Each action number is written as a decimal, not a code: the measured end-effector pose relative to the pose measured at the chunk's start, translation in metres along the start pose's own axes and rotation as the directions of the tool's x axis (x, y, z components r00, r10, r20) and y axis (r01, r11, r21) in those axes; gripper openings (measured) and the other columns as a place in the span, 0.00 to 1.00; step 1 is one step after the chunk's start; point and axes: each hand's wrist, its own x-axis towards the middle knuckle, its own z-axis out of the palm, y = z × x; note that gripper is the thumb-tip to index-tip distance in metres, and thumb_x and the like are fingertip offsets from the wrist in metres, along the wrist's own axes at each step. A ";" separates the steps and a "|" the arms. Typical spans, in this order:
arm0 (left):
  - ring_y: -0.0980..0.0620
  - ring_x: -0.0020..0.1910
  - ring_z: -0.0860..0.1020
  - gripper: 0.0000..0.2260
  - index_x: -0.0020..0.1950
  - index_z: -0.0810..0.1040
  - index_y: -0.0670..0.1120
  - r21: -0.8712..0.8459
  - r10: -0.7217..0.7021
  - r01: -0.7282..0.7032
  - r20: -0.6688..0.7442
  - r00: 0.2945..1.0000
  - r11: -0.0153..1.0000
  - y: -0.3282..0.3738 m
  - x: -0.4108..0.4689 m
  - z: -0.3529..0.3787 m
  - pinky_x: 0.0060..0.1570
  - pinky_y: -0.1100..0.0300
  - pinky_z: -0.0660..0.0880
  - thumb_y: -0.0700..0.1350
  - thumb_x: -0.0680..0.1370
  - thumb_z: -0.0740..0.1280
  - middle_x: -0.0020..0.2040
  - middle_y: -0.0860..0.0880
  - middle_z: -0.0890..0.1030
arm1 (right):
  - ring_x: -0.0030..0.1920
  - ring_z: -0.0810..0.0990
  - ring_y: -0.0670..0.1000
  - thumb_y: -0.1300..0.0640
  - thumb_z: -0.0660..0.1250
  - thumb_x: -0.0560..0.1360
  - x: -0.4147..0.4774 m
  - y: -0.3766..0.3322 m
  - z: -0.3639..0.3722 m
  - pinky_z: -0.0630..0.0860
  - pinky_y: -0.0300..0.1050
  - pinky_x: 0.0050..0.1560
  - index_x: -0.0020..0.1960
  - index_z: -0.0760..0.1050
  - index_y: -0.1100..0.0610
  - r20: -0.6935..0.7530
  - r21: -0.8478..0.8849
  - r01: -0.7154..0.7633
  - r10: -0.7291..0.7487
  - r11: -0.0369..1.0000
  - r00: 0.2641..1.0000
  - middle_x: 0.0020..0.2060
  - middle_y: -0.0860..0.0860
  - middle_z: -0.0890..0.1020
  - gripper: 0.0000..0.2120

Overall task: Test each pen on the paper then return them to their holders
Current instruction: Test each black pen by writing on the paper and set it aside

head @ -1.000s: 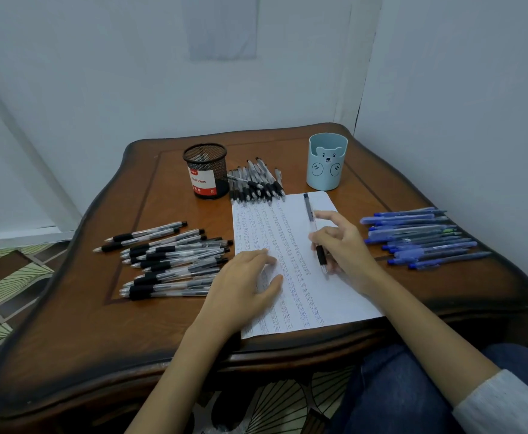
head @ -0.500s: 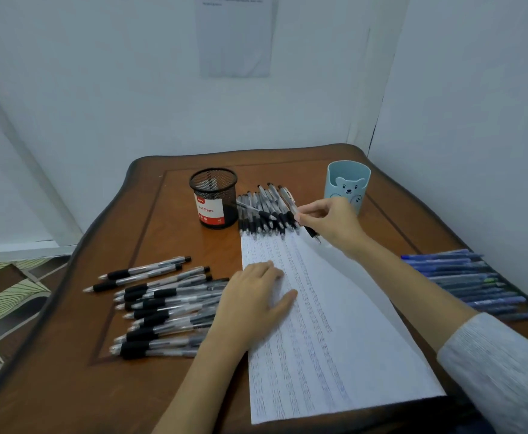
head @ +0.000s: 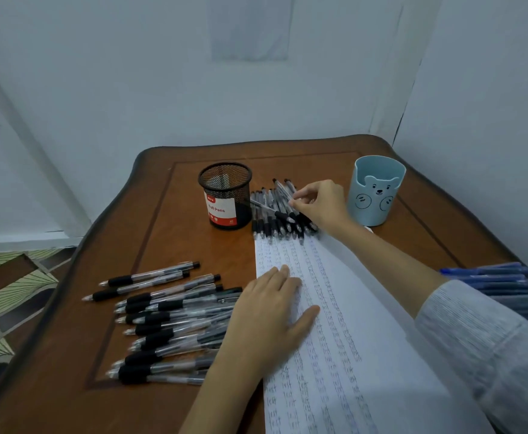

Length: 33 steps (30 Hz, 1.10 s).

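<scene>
Brown wooden desk [head: 162, 245]: your right grip [head: 319, 203] pinches a clear black-sleeved pen [head: 284, 188] on the pile [head: 272, 222] beside the black mesh holder [head: 225, 195]; left grip [head: 272, 311] lies flat on white paper [head: 334, 324]. Careless release could scatter that pile.

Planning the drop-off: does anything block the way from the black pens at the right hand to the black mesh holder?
Nothing visible does. The black wire-mesh pen holder stands open-topped directly beside the pile of black-grip clear pens where the right hand pinches one.
</scene>
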 end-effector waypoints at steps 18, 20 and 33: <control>0.54 0.61 0.76 0.12 0.59 0.79 0.47 -0.020 -0.055 0.051 -0.264 0.963 0.998 0.003 -0.023 -0.030 0.59 0.63 0.63 0.49 0.79 0.63 0.62 0.49 0.79 | 0.28 0.75 0.36 0.63 0.71 0.74 -0.096 -0.027 -0.035 0.70 0.28 0.32 0.47 0.84 0.58 0.204 0.094 0.032 -0.051 0.995 0.978 0.37 0.48 0.83 0.04; 0.55 0.63 0.73 0.13 0.62 0.77 0.48 -0.021 -0.110 0.108 -0.281 0.953 0.994 -0.007 -0.035 -0.039 0.61 0.65 0.60 0.49 0.80 0.63 0.65 0.50 0.76 | 0.28 0.76 0.39 0.62 0.71 0.74 -0.112 -0.033 -0.029 0.70 0.28 0.32 0.47 0.84 0.56 0.255 0.085 0.022 -0.043 0.996 0.966 0.40 0.51 0.84 0.04; 0.51 0.58 0.77 0.12 0.61 0.78 0.46 -0.045 -0.221 0.220 -0.377 0.900 0.974 -0.043 -0.112 -0.068 0.56 0.63 0.66 0.44 0.78 0.66 0.57 0.49 0.81 | 0.43 0.74 0.43 0.56 0.74 0.73 -0.172 -0.072 0.003 0.71 0.30 0.41 0.57 0.82 0.54 0.461 -0.034 0.256 -0.212 0.966 0.862 0.49 0.47 0.80 0.13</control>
